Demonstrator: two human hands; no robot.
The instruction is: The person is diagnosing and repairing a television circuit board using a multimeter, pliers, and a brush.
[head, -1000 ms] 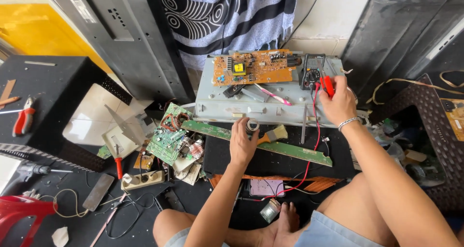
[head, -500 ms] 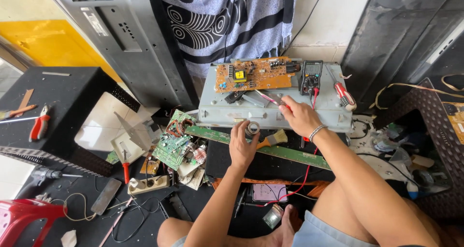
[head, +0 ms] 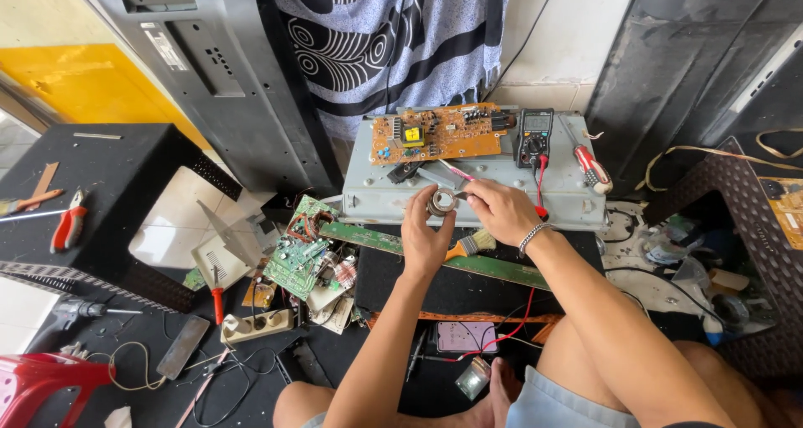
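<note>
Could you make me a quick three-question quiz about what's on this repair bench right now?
1. True or false: the left hand holds a small round spool.
2. What lies right of the orange circuit board: A a multimeter, B a kettle, C a phone?
3. Which tool with a red and white handle lies on the grey metal panel?

Key: 1 true. 2 A. 3 the screwdriver, near the right hand.
</note>
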